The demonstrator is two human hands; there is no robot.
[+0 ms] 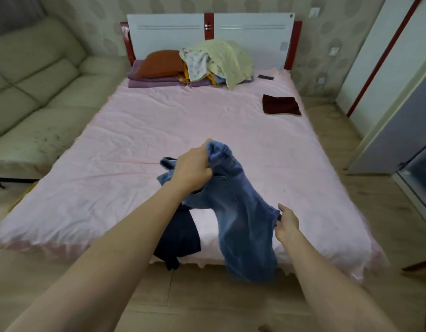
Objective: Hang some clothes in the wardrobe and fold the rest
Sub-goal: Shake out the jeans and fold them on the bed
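A: Where are the blue jeans (240,212)?
B: Lifted over the foot of the bed (135,140), bunched at the top, legs hanging past its edge.
A: Other clothes?
B: A dark garment (180,236) beside them, a folded maroon piece (281,105), a heap (216,61) by the headboard.

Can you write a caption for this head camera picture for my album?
Both hands, left and right, hold blue jeans over a pink bed.

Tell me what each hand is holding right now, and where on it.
Both hold the blue jeans: the left hand grips bunched denim at the raised top end, the right hand pinches the side edge lower down.
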